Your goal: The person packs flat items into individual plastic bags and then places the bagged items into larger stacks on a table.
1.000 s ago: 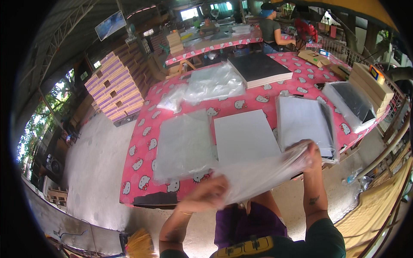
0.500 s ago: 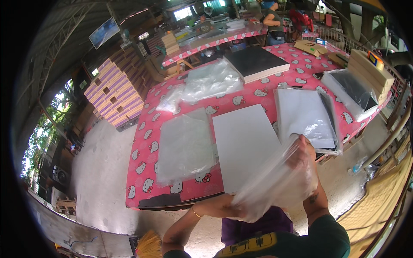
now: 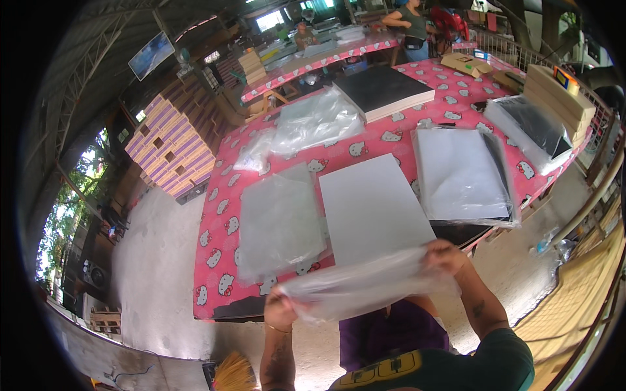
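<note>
Dark green short-sleeved shirt with yellow print, purple garment below, tattooed forearms.

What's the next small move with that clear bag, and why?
Probably pull the bag's mouth open and bring it toward the white sheet stack. The left hand and right hand each pinch one end of the clear plastic bag, stretched flat at the near edge of the pink table, right in front of the unbagged stack. A bagged stack lies beside it.

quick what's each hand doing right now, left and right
Left hand: closed on one end of the clear plastic bag.
Right hand: closed on the bag's other end.
</note>
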`<act>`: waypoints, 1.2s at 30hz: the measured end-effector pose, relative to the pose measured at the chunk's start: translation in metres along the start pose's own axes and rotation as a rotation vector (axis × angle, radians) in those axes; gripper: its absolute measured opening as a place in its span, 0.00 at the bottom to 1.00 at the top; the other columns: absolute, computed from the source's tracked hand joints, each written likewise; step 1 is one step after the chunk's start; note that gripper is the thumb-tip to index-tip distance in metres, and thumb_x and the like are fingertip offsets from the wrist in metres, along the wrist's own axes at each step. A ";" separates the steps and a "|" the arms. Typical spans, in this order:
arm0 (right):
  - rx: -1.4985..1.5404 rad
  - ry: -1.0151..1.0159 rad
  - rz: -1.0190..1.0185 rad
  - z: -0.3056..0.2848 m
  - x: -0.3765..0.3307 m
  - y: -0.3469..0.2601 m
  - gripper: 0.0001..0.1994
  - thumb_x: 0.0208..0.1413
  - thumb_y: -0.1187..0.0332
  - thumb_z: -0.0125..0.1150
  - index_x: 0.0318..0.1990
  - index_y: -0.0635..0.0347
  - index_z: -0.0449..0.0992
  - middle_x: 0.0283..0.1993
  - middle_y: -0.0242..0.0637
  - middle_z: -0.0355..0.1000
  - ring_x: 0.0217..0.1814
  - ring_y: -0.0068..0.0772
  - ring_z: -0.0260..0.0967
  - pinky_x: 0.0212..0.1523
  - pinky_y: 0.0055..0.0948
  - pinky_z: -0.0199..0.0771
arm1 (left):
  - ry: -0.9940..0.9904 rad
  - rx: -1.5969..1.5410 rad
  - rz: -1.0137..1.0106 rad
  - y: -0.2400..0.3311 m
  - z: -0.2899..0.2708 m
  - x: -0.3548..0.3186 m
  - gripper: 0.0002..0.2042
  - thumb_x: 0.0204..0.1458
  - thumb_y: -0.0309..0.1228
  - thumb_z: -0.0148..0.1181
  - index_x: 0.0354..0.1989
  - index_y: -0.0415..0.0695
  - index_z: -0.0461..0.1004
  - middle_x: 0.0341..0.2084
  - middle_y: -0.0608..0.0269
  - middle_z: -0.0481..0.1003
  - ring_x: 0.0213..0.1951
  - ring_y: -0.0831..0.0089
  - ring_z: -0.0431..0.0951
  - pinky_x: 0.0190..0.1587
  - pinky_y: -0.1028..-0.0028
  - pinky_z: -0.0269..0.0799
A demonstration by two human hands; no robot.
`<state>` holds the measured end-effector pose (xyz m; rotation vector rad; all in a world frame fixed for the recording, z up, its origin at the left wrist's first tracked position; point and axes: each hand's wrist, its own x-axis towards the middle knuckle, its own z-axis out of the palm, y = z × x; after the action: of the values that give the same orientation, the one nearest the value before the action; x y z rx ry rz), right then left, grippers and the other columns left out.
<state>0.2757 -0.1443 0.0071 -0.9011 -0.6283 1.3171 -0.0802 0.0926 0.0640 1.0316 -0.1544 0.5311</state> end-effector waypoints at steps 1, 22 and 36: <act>0.046 -0.145 0.012 -0.001 0.001 0.009 0.14 0.57 0.69 0.60 0.49 0.65 0.74 0.43 0.46 0.76 0.46 0.40 0.75 0.45 0.33 0.76 | 0.200 -0.065 0.012 0.002 0.009 0.004 0.14 0.54 0.32 0.60 0.44 0.35 0.75 0.36 0.50 0.78 0.44 0.52 0.79 0.52 0.44 0.71; -0.853 0.778 -0.421 0.031 -0.040 0.053 0.28 0.52 0.84 0.48 0.63 0.60 0.66 0.26 0.33 0.67 0.25 0.19 0.60 0.26 0.22 0.63 | 0.866 0.788 -0.255 -0.122 0.067 -0.022 0.19 0.58 0.23 0.49 0.59 0.35 0.67 0.25 0.68 0.72 0.25 0.85 0.65 0.26 0.83 0.62; -0.312 0.697 -0.495 0.013 -0.061 0.032 0.12 0.52 0.80 0.56 0.44 0.62 0.70 0.39 0.36 0.72 0.37 0.22 0.69 0.33 0.22 0.70 | 0.742 0.329 -0.180 -0.088 0.085 -0.016 0.09 0.51 0.15 0.53 0.39 0.36 0.73 0.32 0.54 0.77 0.25 0.75 0.75 0.26 0.78 0.70</act>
<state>0.2367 -0.2011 -0.0070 -1.2729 -0.4599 0.4134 -0.0411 -0.0201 0.0339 1.0875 0.6963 0.7553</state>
